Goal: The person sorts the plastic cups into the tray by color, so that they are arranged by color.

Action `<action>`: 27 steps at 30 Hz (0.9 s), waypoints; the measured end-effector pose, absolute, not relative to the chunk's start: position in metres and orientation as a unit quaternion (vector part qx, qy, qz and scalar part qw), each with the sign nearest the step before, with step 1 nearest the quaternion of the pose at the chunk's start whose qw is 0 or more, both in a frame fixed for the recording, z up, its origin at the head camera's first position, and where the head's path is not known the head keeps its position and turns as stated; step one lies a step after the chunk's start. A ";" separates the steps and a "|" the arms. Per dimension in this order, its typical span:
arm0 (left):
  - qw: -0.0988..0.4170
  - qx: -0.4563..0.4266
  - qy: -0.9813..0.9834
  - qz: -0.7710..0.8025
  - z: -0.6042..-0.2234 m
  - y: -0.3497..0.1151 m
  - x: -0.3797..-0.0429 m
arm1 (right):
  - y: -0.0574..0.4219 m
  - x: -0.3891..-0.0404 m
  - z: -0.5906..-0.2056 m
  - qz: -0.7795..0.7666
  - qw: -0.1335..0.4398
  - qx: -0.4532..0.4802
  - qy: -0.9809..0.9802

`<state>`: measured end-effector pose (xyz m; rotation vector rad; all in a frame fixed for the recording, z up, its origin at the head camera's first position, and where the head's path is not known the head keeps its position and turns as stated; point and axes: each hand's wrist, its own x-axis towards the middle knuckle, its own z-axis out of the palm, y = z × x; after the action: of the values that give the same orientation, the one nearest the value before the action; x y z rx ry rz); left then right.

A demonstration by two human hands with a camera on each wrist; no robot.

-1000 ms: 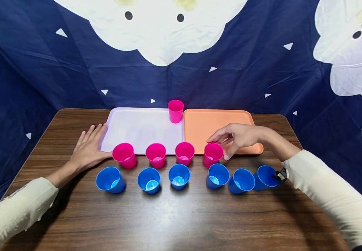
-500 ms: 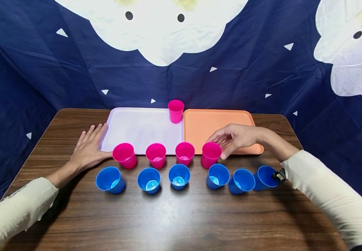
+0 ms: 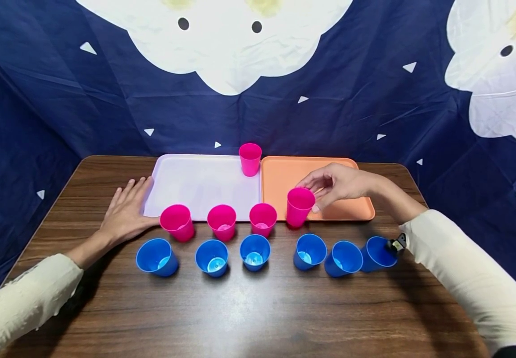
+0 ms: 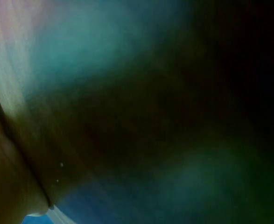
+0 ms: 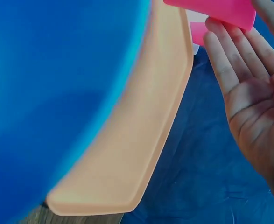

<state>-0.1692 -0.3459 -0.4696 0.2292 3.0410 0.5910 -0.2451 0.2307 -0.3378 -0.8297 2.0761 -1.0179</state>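
My right hand (image 3: 340,184) grips a pink cup (image 3: 300,206) between thumb and fingers, upright, at the front edge of the orange tray (image 3: 280,174). In the right wrist view, the pink cup (image 5: 225,11) sits at the fingertips, clear of the palm. My left hand (image 3: 126,209) rests with fingers spread on the table beside the lilac tray (image 3: 200,181), its thumb near the leftmost pink cup (image 3: 177,223). Two more pink cups, one in the middle (image 3: 222,222) and one to its right (image 3: 263,219), stand in the same row. The left wrist view is dark and blurred.
One pink cup (image 3: 250,159) stands at the lilac tray's back right corner. Several blue cups line the front, from the leftmost blue cup (image 3: 157,257) to the rightmost blue cup (image 3: 376,253), which lies under my right wrist. A dark blue patterned cloth (image 3: 173,109) hangs behind the table.
The right hand has closed on the pink cup, shifted it slightly left, then raised it and moved it away from me. The left hand and other cups have stayed put.
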 end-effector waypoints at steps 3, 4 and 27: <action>0.018 0.073 0.979 0.190 -0.470 -0.346 -0.169 | 0.225 -0.248 -0.335 -0.391 0.298 -0.304 0.816; 0.018 0.073 0.979 0.190 -0.470 -0.347 -0.169 | 0.222 -0.250 -0.334 -0.391 0.285 -0.300 0.822; 0.015 0.075 0.978 0.194 -0.468 -0.345 -0.168 | 0.121 -0.267 -0.334 -0.402 0.173 -0.206 0.875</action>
<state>-0.1682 -0.3449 -0.4680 0.2344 3.0438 0.6044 -0.2672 0.1205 -0.3336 -0.5853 2.4830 -1.1405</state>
